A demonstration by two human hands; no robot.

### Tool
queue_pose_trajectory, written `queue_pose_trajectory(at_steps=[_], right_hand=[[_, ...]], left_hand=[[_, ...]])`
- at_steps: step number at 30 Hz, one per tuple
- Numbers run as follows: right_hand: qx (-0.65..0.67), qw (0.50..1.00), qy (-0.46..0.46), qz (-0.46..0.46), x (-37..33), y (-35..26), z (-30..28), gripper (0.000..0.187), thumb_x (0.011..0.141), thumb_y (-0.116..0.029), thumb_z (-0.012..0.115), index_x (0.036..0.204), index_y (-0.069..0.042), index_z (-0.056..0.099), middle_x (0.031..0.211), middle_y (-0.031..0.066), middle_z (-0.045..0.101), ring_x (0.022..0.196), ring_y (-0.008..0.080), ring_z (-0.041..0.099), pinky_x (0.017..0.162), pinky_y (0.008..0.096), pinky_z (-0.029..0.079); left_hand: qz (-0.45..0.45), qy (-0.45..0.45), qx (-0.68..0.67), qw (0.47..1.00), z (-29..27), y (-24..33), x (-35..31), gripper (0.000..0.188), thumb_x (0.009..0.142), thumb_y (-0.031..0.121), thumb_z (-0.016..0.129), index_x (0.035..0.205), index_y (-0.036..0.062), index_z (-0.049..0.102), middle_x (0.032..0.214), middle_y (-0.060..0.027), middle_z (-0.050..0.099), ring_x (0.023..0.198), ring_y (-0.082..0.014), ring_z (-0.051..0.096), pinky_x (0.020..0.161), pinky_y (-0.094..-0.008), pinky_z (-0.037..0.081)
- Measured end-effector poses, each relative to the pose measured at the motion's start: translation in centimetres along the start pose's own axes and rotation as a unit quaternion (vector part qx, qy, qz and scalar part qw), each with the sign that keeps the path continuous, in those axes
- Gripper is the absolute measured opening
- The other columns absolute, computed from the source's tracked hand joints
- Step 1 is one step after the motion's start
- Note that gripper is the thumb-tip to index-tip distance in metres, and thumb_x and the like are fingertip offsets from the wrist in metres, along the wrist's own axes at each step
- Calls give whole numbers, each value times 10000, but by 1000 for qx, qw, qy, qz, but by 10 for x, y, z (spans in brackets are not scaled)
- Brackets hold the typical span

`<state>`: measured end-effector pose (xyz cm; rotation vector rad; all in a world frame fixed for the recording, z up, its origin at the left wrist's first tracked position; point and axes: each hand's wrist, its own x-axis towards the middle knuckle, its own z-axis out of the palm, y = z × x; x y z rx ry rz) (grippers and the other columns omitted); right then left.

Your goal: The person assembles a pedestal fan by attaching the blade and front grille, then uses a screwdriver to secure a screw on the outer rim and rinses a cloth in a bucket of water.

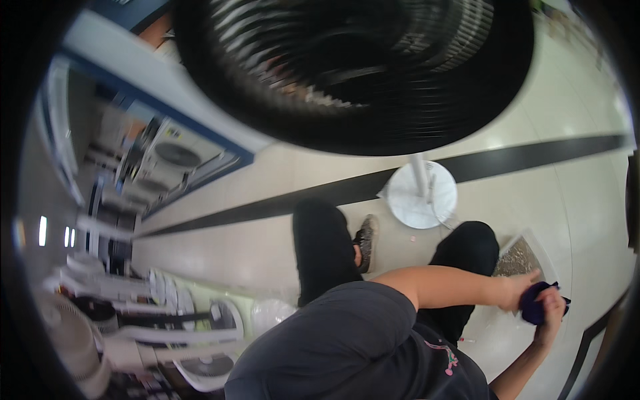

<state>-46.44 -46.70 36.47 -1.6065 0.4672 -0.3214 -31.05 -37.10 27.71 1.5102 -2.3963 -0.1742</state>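
Observation:
Both hands are together at the right side, over a shallow white tray [553,261] on the floor. Between them is a bunched dark purple cloth [531,308]. My left hand [519,291], its arm reaching across my body, grips the cloth's left side; one finger or thumb sticks out past it and the other fingers are partly hidden. My right hand [552,312] comes from below, its fingers closed around the cloth's right side. Inside the tray lies brownish, speckled material [518,259], too blurred to name.
A large black fan head [427,127] fills the top, close to me and blurred. Its white pole [419,175] rises from a round white base [404,193] on the tiled floor. More white fans [227,323] stand at lower left. Outdoor air-conditioner units [175,155] line the left.

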Motion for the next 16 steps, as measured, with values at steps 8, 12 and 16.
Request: queue_pose_trajectory(at_steps=[8,12,16], right_hand=[[-82,959,-194,-191,68,-107,175,415,965,-387,647,894,19,605,880,62,583,804,156,507,740,286,389],[218,885,-411,5,73,-87,264,737,945,-660,640,1219,24,626,1095,88,673,900,168,632,768,308,503],[246,896,-368,29,35,-94,365,1044,868,-735,673,1520,30,391,1357,187,604,1235,253,623,1055,353,489]], left_hand=[[-101,324,45,939,-208,69,-255,136,769,89,660,903,108,670,932,-84,672,899,-286,644,836,-461,501],[-341,582,-98,732,-198,139,-327,131,789,1,618,880,68,684,845,-132,654,788,-311,656,747,-426,515],[-261,694,-547,390,-125,144,-361,721,1003,341,699,1596,132,344,1533,-118,478,1436,-253,457,1192,-296,303]])
